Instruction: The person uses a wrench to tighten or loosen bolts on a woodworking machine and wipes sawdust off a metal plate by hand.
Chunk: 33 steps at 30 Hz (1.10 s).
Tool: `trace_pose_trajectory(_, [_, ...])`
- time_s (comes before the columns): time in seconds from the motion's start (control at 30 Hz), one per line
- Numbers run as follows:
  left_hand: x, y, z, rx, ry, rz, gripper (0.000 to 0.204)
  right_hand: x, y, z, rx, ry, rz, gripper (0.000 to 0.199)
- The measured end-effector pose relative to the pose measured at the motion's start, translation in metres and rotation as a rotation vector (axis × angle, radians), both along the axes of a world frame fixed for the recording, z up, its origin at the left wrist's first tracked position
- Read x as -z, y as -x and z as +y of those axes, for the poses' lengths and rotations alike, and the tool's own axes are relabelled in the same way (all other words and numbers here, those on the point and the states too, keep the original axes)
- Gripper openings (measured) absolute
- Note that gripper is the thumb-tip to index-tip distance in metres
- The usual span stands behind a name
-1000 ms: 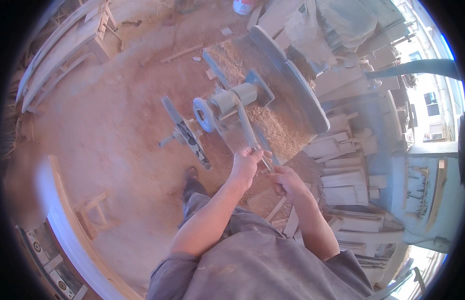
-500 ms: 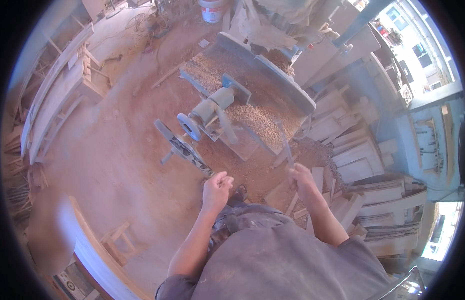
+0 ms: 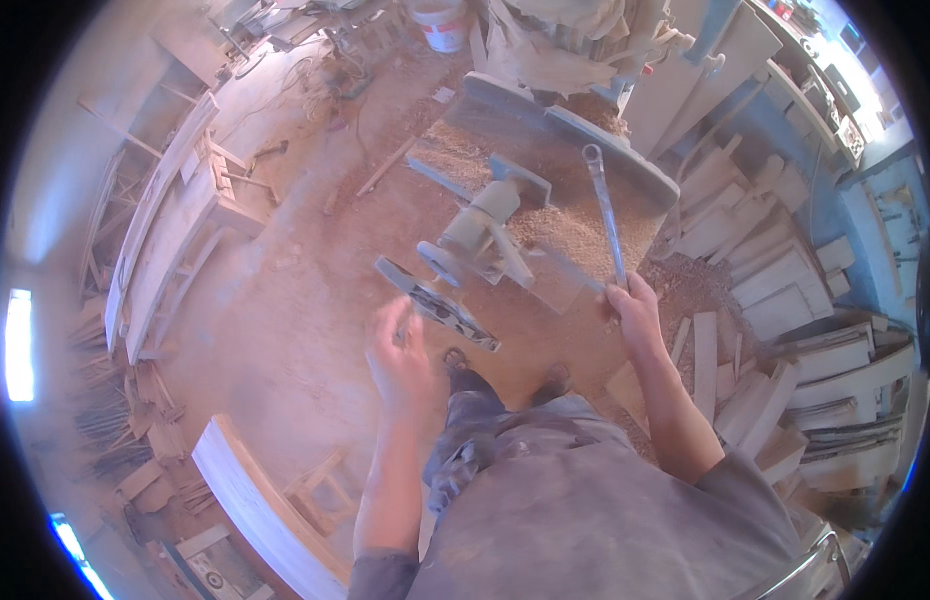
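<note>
Wrench (image 3: 607,215) pointing forward, long axis leaning slightly left, right grip (image 3: 633,305) clasping it, left grip (image 3: 401,352) spread

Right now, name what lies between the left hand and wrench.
Between left hand and wrench, the head view shows a narrow machine part and grey bar.

the long metal ring wrench (image 3: 607,212) is in the right grip (image 3: 636,310), right of the round metal handwheel (image 3: 440,264); flat wooden boards (image 3: 788,292) lie farther right.
</note>
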<state>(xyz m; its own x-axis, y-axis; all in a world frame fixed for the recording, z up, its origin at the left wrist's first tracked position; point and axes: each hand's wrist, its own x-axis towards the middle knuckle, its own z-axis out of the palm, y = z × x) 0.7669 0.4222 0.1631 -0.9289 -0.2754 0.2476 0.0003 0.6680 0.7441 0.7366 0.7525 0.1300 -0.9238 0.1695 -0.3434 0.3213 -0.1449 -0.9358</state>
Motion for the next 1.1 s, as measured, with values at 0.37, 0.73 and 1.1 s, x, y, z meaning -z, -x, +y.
trace_pose_trajectory(0.37, [0.09,0.143,-0.095,0.36,-0.09,-0.386,0.028,0.063,-0.078,-0.141,0.479,0.273,-0.019,0.029])
trace_pose_trajectory(0.73, [0.126,0.156,-0.098,0.265,-0.348,-0.306,0.022,0.053,-0.124,-0.22,1.024,0.25,-0.222,0.031])
trace_pose_trajectory(1.1, [0.175,0.206,-0.136,-0.128,-0.984,-1.044,0.043,0.071,-0.122,-0.226,1.155,0.53,-0.346,0.026])
